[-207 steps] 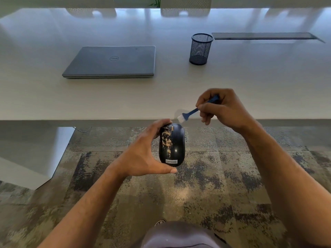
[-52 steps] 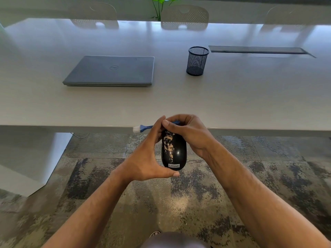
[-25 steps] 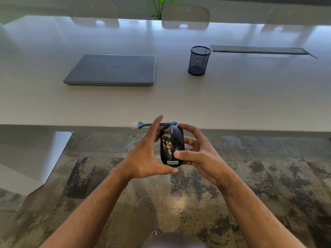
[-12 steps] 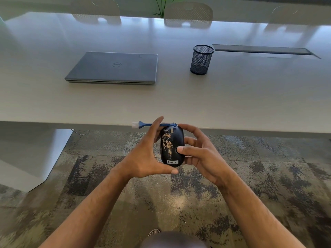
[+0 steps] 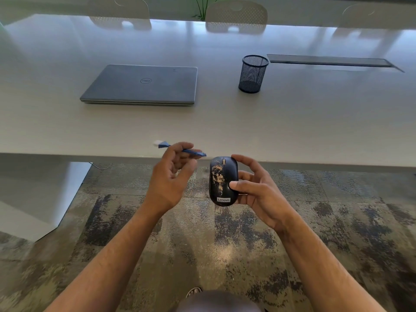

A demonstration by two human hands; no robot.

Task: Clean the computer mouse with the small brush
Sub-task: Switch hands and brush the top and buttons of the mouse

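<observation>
While the right hand (image 5: 256,188) grips the black Lenovo mouse (image 5: 223,181) with curled fingers, the left hand (image 5: 168,176) pinches the small blue brush (image 5: 182,149) loosely, apart from it.

brush (image 5: 180,149) bristles blurred — chairs (image 5: 236,16) cut off at top edge

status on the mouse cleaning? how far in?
Done: nothing shows as cleaned; tan speckles cover the mouse top. In hand: right hand grips the mouse, left hand holds the small brush, bristles pointing away, off the mouse. Left: brush the speckled top.
</observation>
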